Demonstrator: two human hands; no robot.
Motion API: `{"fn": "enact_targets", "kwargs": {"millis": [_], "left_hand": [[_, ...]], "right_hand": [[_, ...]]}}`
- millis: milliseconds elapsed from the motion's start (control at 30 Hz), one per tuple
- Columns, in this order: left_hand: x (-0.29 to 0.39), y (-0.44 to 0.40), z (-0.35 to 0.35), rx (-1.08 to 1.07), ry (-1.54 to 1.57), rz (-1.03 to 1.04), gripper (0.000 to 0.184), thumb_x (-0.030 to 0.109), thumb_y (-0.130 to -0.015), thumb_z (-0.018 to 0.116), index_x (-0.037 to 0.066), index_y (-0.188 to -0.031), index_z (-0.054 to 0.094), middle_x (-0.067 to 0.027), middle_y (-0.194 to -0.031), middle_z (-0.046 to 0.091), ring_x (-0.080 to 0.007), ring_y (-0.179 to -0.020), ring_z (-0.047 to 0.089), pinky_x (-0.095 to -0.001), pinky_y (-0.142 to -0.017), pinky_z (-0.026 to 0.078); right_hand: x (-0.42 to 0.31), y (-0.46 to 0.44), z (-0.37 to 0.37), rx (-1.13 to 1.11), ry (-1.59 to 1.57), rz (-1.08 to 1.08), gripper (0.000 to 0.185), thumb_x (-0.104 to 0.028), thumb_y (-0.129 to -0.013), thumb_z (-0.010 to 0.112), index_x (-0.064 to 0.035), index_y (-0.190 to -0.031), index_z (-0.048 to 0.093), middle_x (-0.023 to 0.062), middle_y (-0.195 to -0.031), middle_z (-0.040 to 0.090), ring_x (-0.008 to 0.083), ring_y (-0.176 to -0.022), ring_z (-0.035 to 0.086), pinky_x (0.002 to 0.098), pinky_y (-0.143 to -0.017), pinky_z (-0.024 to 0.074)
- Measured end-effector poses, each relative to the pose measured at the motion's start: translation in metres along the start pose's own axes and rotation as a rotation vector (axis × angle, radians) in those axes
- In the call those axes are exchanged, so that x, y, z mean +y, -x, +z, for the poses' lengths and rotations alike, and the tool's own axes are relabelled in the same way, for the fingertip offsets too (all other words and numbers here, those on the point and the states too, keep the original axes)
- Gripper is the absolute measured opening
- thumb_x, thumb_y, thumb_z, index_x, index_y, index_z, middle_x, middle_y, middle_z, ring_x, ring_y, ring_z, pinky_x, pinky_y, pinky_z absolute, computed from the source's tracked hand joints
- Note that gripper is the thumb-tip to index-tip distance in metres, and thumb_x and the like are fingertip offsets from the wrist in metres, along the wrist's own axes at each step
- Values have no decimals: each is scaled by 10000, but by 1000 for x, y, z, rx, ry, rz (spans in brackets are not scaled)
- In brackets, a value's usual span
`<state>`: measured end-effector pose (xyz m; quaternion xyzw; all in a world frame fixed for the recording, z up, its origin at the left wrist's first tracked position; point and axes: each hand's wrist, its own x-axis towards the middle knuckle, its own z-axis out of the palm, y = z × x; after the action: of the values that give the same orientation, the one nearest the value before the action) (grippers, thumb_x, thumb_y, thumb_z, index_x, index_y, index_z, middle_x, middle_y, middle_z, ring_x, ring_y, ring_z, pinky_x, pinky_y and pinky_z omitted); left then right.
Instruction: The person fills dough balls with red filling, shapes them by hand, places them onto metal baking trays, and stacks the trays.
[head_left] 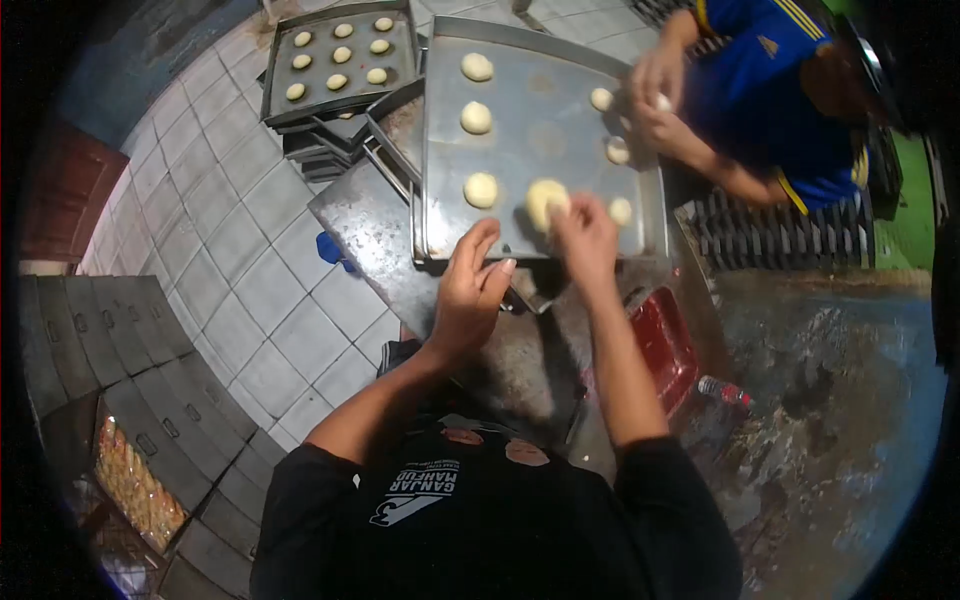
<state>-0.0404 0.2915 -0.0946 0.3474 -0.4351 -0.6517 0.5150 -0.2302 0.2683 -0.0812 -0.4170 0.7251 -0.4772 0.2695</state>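
A pale round dough ball [543, 200] is at the near middle of a large metal baking tray [520, 225]. My right hand [588, 238] has its fingertips closed on the right side of this ball, slightly blurred. Over the tray's near left edge, my left hand [470, 285] is empty, with its thumb apart from its fingers. Nearest to it lies another dough ball [480, 190], in a left-hand column of three. More small balls sit along the tray's right side.
Across the tray's right, a co-worker's hands [662, 100] hold a small dough piece. A second tray of dough balls [340, 55] rests on stacked trays at the back left. A red basin [665, 350] and a plastic bottle [724, 391] are at the right.
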Motion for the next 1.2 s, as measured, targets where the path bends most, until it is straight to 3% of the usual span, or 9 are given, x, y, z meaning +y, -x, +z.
{"fn": "enact_targets", "kwargs": {"millis": [33,167,533,667,733,800,933,1000,1200], "left_hand": [[-4,15,8,-48,56,-77,556,132,-1046,518,-44,-1518,282,-255,-1534,372,-293,-1320,501,-353,-1079,432],[-15,92,55,-251,310,-371,336,283,-1101,457,-16,-1076,607,-22,-851,623,-84,-782,580,-256,-708,485],[-62,303,113,-610,-193,-356,420,362,-1072,520,56,-793,586,31,-720,565,-49,-686,517,-257,-585,433],[-119,329,82,-590,-219,-363,431,320,-1072,511,-6,-1350,550,-93,-1112,668,-192,-1020,628,-318,-906,499],[-146,339,45,-779,-476,-441,408,266,-1043,556,36,-1380,554,-92,-1089,682,-198,-987,640,-326,-892,508],[-195,360,7,-917,-551,-307,444,152,-968,648,79,-1398,563,-107,-1140,696,-211,-1061,639,-347,-943,499],[-163,347,30,-875,-461,-533,436,76,-945,649,68,-1374,573,-74,-1174,708,-152,-1093,644,-294,-934,499],[-148,330,56,-763,-421,-740,437,42,-934,648,61,-1364,574,-63,-1168,711,-135,-1097,644,-282,-931,499],[-144,264,125,-804,-116,-699,705,-96,-807,723,56,-1441,455,-96,-1200,702,-167,-1130,650,-286,-1001,495]], "right_hand": [[-6,53,-13,-22,78,-37,250,-165,-846,796,-5,-991,672,34,-829,630,112,-766,563,274,-668,473],[-11,201,-55,161,216,-280,233,-96,-859,749,14,-1034,643,126,-938,641,218,-831,625,304,-737,513],[74,451,-151,173,-818,207,280,-27,-977,647,33,-1242,580,80,-1103,693,127,-1013,649,283,-922,506],[93,481,-157,500,-584,141,266,-61,-995,634,40,-1237,596,88,-1038,715,108,-963,656,268,-891,521],[133,491,-139,542,-472,235,252,-79,-947,672,-16,-1190,649,87,-1012,726,158,-944,678,351,-982,502],[157,502,-119,216,739,-246,251,-112,-867,726,-27,-1099,682,115,-993,684,249,-898,680,436,-1052,451],[135,466,-144,302,292,-90,223,-196,-854,724,-73,-1040,708,97,-832,664,279,-920,671,425,-1002,471],[177,439,-170,311,-147,326,274,-193,-885,700,-37,-1110,682,143,-1035,666,347,-972,649,471,-830,520],[316,400,-180,327,922,159,147,-165,-908,657,-27,-954,641,201,-978,635,374,-909,651,473,-796,518]]}}
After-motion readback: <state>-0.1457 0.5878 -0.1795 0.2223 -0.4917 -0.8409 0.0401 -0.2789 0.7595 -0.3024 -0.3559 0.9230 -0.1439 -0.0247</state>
